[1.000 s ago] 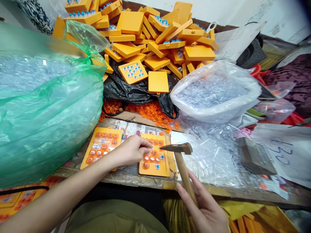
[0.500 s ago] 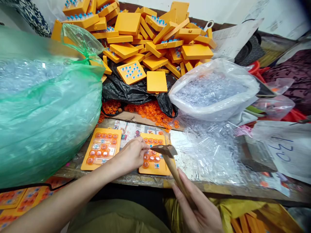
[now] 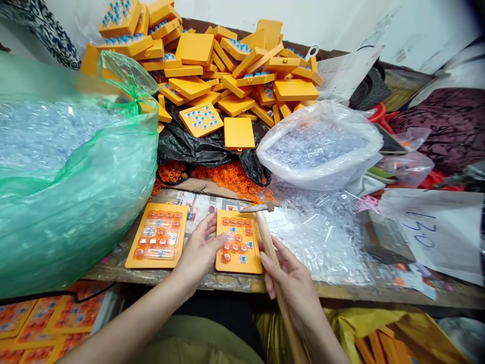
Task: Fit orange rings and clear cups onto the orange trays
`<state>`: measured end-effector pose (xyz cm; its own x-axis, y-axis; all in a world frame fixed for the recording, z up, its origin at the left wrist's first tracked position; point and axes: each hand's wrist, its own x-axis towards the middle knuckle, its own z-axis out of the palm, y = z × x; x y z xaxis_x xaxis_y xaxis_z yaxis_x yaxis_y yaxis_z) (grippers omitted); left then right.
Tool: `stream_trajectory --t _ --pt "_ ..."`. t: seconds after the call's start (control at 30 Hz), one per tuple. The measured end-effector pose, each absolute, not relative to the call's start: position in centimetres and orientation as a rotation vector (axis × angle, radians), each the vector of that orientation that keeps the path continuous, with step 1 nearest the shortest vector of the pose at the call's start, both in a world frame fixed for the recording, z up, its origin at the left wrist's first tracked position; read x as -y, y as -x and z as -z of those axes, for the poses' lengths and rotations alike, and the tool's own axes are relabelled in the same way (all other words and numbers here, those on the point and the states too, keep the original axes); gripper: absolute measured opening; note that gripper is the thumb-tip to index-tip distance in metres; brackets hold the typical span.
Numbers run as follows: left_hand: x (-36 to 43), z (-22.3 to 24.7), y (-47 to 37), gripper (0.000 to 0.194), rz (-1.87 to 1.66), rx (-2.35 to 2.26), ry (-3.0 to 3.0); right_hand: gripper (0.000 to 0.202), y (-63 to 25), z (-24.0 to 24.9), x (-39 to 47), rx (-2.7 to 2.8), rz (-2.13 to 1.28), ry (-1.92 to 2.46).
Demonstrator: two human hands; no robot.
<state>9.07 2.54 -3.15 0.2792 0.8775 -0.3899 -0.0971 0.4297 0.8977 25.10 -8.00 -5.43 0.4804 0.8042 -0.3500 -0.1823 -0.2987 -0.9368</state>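
Observation:
My left hand [image 3: 200,247] holds the left edge of a yellow plastic panel [image 3: 239,267], its thumb over the face and its fingers at the side. Orange round caps and a few blue-and-clear pieces stud that panel, which lies flat on the bench. In my right hand [image 3: 286,270] is a hammer [image 3: 270,241] with a wooden handle. Its metal head is beyond the panel's upper right corner. Fingers of my right hand also reach the panel's right edge. To the left lies a similar panel [image 3: 155,260], bearing orange caps and long clear covers.
Yellow cases [image 3: 195,48] are heaped at the back, above loose orange caps [image 3: 242,179]. A green bag [image 3: 125,212] of clear parts bulges on the left. On the right are a white bag [image 3: 318,172] and loose clear pieces [image 3: 322,237]. Finished-looking panels [image 3: 41,318] lie lower left.
My left hand has moved back from the panel's caps to its left edge. The hammer head has shifted away toward the back, and my right hand has come up to the panel's right edge.

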Motion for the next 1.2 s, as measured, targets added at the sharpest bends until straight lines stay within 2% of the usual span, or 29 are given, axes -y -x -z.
stream_trajectory --t 0.17,0.33,0.43,0.7,0.83,0.97,1.2 --pt "-2.6 2.3 -9.6 0.054 -0.83 -1.102 -0.594 0.075 -24.7 5.4 6.6 0.527 -1.106 1.54" --pt "-2.8 3.1 -9.5 0.06 -0.805 -1.041 -0.611 0.058 -24.6 5.3 6.2 0.471 -1.106 1.487" --pt "-3.3 3.5 -9.3 0.062 -0.744 -0.994 -0.638 0.056 -24.8 5.1 5.9 0.477 -1.112 1.48" --pt "-4.5 3.4 -8.7 0.034 -0.593 -1.063 -0.802 0.063 -24.7 5.1 6.0 0.501 -1.127 1.462" --pt "-4.0 3.9 -9.1 0.031 -0.685 -1.109 -1.124 0.065 -24.7 5.1 5.9 0.499 -1.122 1.475" --pt "-3.1 4.8 -9.9 0.042 -0.84 -1.258 -1.393 0.067 -24.6 5.2 5.6 0.496 -1.131 1.474" --pt "-1.8 4.5 -11.1 0.077 -1.023 -1.07 -0.905 0.062 -24.1 4.7 5.6 0.51 -1.169 1.405"
